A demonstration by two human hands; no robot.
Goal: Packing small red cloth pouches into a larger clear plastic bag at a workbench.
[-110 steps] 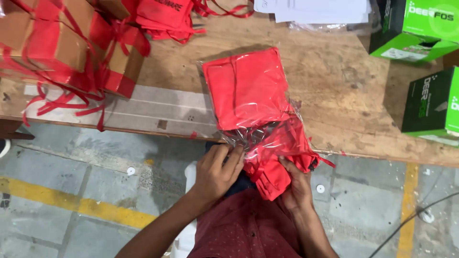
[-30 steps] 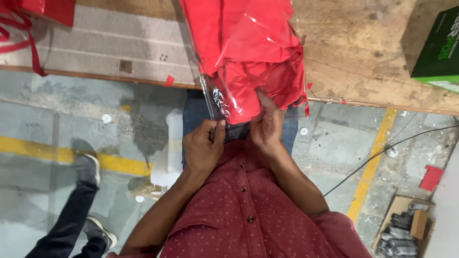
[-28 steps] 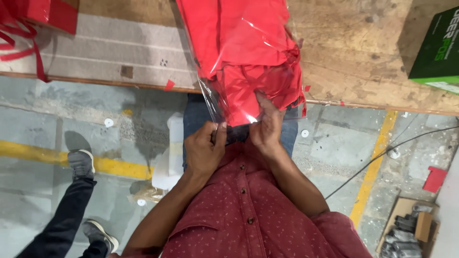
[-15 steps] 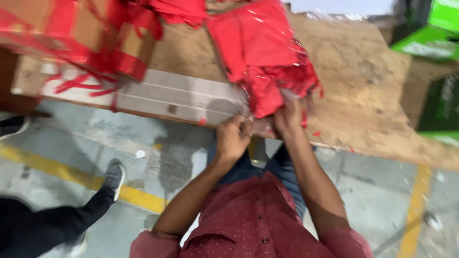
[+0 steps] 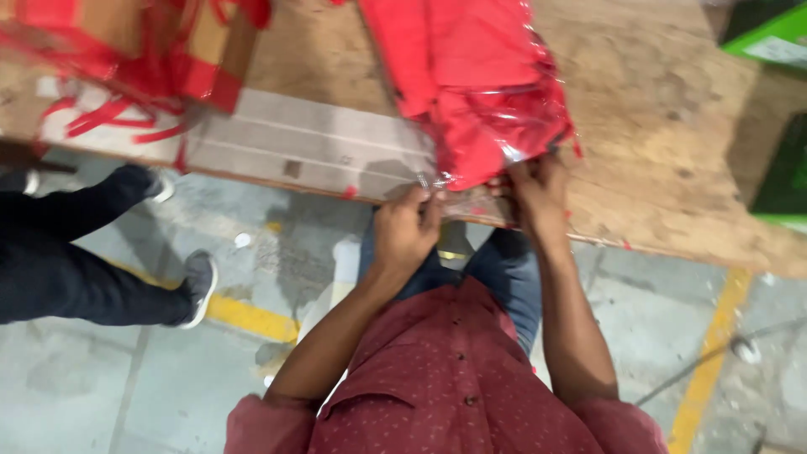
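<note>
A person's left hand [image 5: 405,231] pinches the near edge of a clear plastic bag [image 5: 483,126] packed with folded red fabric, fingers closed on the film at the bag's open end. The right hand [image 5: 535,189] grips the same end just beside it, fingers curled into the plastic and the red cloth. The bag lies on a worn wooden table [image 5: 656,151], its near end hanging at the table's front edge, right above the person's waist. The frame is blurred, so finer detail of the bag's mouth cannot be made out. The person wears a dark red dotted shirt [image 5: 454,395] and blue jeans [image 5: 504,277]. To the left on the table stand brown cardboard boxes tied with red ribbon [image 5: 134,59], beside a pale grey strip [image 5: 311,143] along the table's front. Green cartons [image 5: 777,109] sit at the right edge. Below, on the grey concrete floor with yellow painted lines [image 5: 244,315], another person's legs in dark trousers and grey shoes [image 5: 92,252] stand to the left, well apart from the hands.
</note>
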